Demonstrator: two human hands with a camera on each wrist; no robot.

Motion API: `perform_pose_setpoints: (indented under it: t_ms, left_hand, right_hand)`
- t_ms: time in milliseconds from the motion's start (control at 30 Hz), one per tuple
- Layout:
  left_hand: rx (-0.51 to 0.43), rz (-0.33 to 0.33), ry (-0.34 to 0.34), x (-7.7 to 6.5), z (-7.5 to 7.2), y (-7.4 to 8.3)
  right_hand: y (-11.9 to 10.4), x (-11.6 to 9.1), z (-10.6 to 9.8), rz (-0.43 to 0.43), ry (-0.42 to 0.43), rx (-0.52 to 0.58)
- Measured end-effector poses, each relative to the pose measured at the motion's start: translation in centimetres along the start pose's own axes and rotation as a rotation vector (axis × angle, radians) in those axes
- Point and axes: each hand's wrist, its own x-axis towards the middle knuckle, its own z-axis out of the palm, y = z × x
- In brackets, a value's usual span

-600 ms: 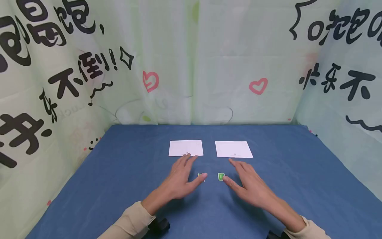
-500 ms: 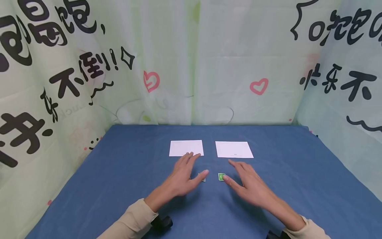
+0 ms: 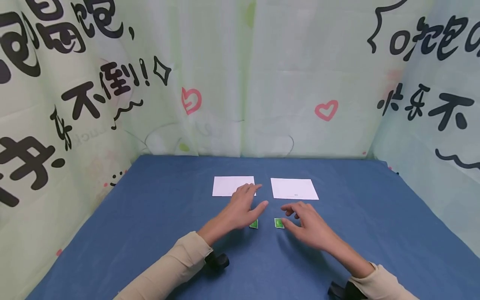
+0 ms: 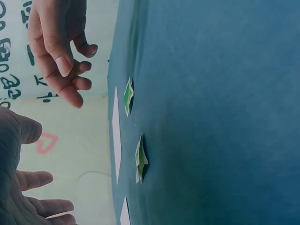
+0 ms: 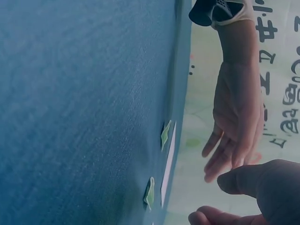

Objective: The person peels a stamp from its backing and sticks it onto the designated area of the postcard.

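Note:
My left hand [image 3: 243,210] hovers over the table with its fingers extended and its thumb apart, holding nothing. It partly covers the left white paper card [image 3: 228,186] in the head view. Beneath its thumb side lies a small green square [image 3: 253,224] with pale edges. Above the table, my right hand [image 3: 308,227] has loosely bent fingers with nothing between them. A second green square [image 3: 279,223] lies by its thumb tip, seemingly below it. In the left wrist view, both green squares [image 4: 141,160] look folded or puckered, apart from the hands.
A blue cloth [image 3: 150,225] covers the table. The right white paper card [image 3: 294,189] lies beyond my right hand. Pale printed curtains [image 3: 270,83] enclose the back and sides. Dark camera mounts [image 3: 217,261] sit at both wrists.
My left hand has moved right and forward, uncovering more of the left green square. The fingers of my right hand have bent more. The cards and squares stay in place.

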Motion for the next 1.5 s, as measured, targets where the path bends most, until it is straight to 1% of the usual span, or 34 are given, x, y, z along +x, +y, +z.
perform_pose_setpoints:
  t_ms: [167,300,500,600,733,900,1000,1067,1200,1300,1400,1500]
  left_hand:
    - [0.018,-0.004,-0.028,1.2,0.7,-0.3]
    - [0.028,-0.002,-0.031,2.2,0.9,-0.4]
    - [0.048,-0.002,-0.031,3.6,1.0,-0.6]
    - [0.075,0.004,-0.042,4.6,1.1,-0.3]
    - [0.135,0.005,-0.060,5.7,1.4,0.0]
    - [0.190,0.016,-0.093,6.7,2.3,0.4]
    - [0.220,0.017,-0.110,7.1,3.3,0.5]
    - [0.249,0.013,-0.127,7.4,4.0,0.4]
    - [0.287,-0.014,-0.187,7.5,5.0,0.3]
    - [0.290,-0.046,-0.222,7.7,5.2,0.2]
    - [0.293,-0.071,-0.232,8.0,5.1,0.1]
    - [0.308,-0.081,-0.249,8.4,4.9,0.2]
  right_hand:
    - [0.4,0.3,0.4,0.024,-0.038,0.057]
    - [0.7,0.8,0.6,0.047,-0.068,0.100]
    - [1.2,1.9,0.8,0.024,-0.108,0.106]
    - [1.4,2.3,0.6,0.026,-0.112,0.101]
    - [1.7,2.6,0.7,0.056,-0.149,0.098]
    - [2.0,2.6,1.0,0.098,-0.169,0.123]
    - [2.2,2.3,1.3,0.113,-0.168,0.144]
    - [2.4,2.1,1.5,0.128,-0.185,0.164]
    - [2.7,1.8,1.8,0.145,-0.234,0.210]
    - [2.9,2.0,1.8,0.128,-0.256,0.220]
    - [2.9,2.3,1.6,0.094,-0.263,0.218]
    - [2.8,2.7,1.4,0.088,-0.265,0.213]
